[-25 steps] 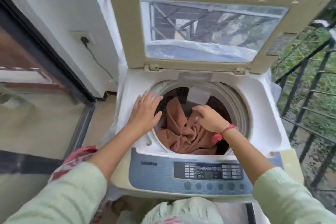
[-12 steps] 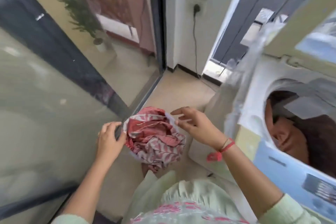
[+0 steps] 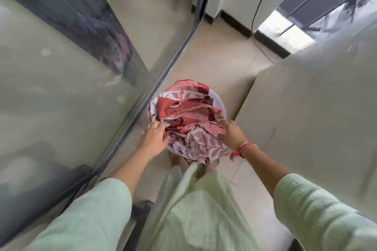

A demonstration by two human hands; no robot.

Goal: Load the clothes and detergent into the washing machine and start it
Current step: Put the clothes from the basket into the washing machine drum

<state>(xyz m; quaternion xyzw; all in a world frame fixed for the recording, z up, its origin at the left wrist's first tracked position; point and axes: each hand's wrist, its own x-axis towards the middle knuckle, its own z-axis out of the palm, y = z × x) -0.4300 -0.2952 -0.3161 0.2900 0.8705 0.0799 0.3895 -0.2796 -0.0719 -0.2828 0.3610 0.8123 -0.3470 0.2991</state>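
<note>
A white tub (image 3: 221, 108) on the floor holds a heap of red and pink leaf-patterned cloth (image 3: 189, 122). My left hand (image 3: 154, 135) grips the cloth at the heap's left side, fingers dug into the folds. My right hand (image 3: 231, 132), with a red thread at the wrist, grips the cloth at the right side. The side of the washing machine (image 3: 318, 112) fills the right of the view; its drum and panel are out of sight.
A glass sliding door (image 3: 67, 79) with a dark frame runs along the left. A black cable (image 3: 259, 6) hangs down the white wall at the back. Beige floor tiles (image 3: 214, 61) lie between door and machine.
My hands left the machine's drum and came down to the tub on the floor. Both now hold the patterned cloth, and my view has turned down and left.
</note>
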